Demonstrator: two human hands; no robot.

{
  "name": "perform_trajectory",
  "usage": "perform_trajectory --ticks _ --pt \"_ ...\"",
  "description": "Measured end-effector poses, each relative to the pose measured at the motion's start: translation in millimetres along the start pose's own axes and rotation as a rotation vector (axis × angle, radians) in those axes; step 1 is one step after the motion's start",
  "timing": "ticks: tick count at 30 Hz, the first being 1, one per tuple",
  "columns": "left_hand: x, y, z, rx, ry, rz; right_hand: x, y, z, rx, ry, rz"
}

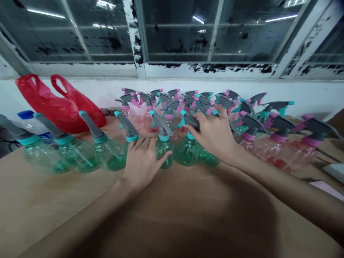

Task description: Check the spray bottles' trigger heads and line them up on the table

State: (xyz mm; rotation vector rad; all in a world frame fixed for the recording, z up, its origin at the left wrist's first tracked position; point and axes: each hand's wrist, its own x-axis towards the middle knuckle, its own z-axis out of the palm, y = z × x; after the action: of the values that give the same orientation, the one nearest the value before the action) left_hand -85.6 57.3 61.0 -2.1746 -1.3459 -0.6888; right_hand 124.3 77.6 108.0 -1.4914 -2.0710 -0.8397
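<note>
A row of green spray bottles with grey trigger heads and teal collars stands across the table. My left hand (142, 157) is closed over the body of one spray bottle (128, 127), fingers curled past its shoulder. Its thumb stretches across the front of the neighbouring spray bottle (164, 143). Farther right, my right hand (215, 134) pinches the grey head of another green spray bottle (188, 152) between thumb and forefinger. Its other fingers reach over the heads behind. Part of a further green bottle (210, 157) shows beneath this hand.
Behind stand several pink and green spray bottles (150, 116), packed closely. More pink bottles (278, 143) are at the right. A red plastic bag (77, 111) and a blue-capped clear bottle (32, 123) sit at the left. The windowed wall (113, 80) bounds the wooden table (172, 200).
</note>
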Motion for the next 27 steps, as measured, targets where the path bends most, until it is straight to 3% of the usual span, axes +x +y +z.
perform_trajectory --ticks 8,14,19,23,27 --pt "-7 4 -0.7 -0.016 0.057 -0.014 -2 1 -8 0.013 -0.048 -0.034" --pt "-28 17 -25.8 -0.111 0.075 -0.017 -10 2 -16 0.046 0.007 -0.058" --pt "-42 42 -38.4 -0.306 -0.047 0.03 -20 2 -30 0.058 0.017 -0.084" --pt "-47 68 -29.8 -0.479 -0.223 -0.073 -37 -1 -51 0.123 -0.036 -0.103" --pt "-53 93 -19.6 -0.622 -0.292 -0.108 -60 0 -77 0.234 -0.126 -0.001"
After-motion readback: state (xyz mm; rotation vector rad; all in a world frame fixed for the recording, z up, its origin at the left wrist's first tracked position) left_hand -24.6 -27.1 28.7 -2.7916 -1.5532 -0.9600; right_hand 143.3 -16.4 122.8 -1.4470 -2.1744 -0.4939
